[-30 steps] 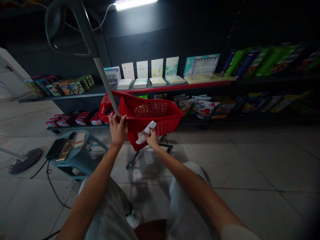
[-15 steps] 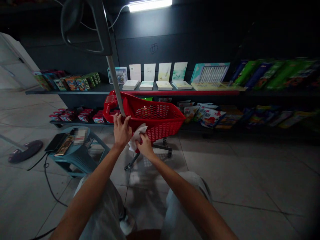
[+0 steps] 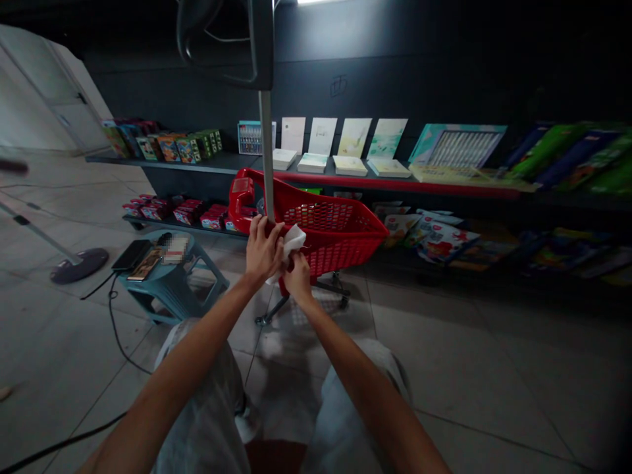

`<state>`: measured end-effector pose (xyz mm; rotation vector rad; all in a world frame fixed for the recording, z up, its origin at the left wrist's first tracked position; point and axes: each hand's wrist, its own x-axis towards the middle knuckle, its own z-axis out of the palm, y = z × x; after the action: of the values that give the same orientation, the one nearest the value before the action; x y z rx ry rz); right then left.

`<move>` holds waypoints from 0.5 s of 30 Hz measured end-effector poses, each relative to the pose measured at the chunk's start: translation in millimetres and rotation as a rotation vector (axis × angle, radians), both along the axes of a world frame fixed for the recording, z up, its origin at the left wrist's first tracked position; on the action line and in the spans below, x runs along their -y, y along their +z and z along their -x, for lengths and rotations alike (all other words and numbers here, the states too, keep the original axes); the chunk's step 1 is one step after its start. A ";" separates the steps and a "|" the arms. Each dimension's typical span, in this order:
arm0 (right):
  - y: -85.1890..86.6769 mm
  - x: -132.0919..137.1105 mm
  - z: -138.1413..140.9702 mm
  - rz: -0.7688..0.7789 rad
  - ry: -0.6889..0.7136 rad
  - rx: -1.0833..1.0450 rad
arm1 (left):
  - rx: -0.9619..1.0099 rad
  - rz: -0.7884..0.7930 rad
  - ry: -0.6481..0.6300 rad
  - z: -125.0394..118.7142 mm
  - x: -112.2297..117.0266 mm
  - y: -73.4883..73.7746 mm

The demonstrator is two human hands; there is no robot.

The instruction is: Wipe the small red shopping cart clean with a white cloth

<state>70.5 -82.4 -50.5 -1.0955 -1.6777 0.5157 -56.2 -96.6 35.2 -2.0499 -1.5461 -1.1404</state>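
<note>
A small red plastic shopping cart [image 3: 340, 253] with mesh sides stands in front of me, its handle to the left. My left hand [image 3: 265, 249] rests at the cart's rear corner beside a grey metal pole [image 3: 266, 151], fingers bent over the rim. Close against it, my right hand [image 3: 297, 275] pinches a crumpled white tissue [image 3: 295, 240] and presses it to the cart's near side below the rim. Part of the tissue is hidden behind the fingers of both hands.
On the left, a blue-grey plastic stool [image 3: 172, 289] carries a black device and a phone-like object; a cable runs along the floor. Behind the cart, dark shelves [image 3: 197, 162] hold books, boxes and snack bags. A round stand base [image 3: 79, 265] is at far left.
My right hand and the tissue have moved up along the cart's side, closer to my left hand. The left hand stays at the same corner. The view has turned left and slightly down.
</note>
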 end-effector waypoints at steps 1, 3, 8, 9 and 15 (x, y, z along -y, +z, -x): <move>-1.4 0.4 1.8 0.013 0.001 0.023 | -0.007 -0.001 -0.005 0.3 -0.3 0.1; -3.7 1.1 5.9 0.030 0.000 0.055 | -0.015 0.002 -0.013 1.4 -0.8 0.0; -4.2 -2.6 10.3 0.077 -0.011 0.043 | -0.022 0.029 -0.027 5.9 -1.8 0.6; -3.8 -4.3 9.2 0.084 -0.008 0.038 | -0.024 0.034 -0.031 6.9 -2.2 1.1; -0.9 -16.7 -16.0 0.096 -0.027 0.025 | -0.065 0.061 -0.045 15.8 -4.0 4.7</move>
<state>86.5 -65.7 -51.3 -1.1971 -1.6720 0.5718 -72.0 -92.6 39.9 -2.1494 -1.5286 -1.0436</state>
